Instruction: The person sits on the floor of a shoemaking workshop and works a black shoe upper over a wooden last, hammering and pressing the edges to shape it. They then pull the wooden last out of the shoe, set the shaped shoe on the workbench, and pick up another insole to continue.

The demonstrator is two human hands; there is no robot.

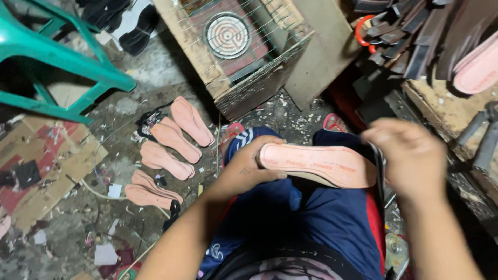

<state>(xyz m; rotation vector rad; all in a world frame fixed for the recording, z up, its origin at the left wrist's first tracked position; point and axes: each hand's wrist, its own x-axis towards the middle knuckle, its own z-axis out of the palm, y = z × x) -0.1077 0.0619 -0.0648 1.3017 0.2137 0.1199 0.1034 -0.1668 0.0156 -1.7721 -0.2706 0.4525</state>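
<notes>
I hold a pink sole across my lap, lying lengthwise from left to right, its flat face up. My left hand grips its rounded left end, thumb under the edge and fingers curled over the top. My right hand is at the other end; it is blurred, bent down over the sole's tip, and I cannot tell whether it is closed on the sole or on the dark strip that shows just beneath it. That strip is mostly hidden by my hand, so its shape is unclear.

Below the sole are my knees in blue shorts, and one red sandal peeps out past my right knee, partly covered.

On the floor to my left lie more pink soles. I count about six, in overlapping pairs, the lowest ones stacked so the count is unsure. Black straps lie beside the top pair.

Ahead stands a wooden box covered with wire mesh; inside it is a round coil heater. A green plastic chair is cut off at the upper left, with flattened cardboard beneath. At the upper right a pile of dark strips and one more pink sole run out of view.
</notes>
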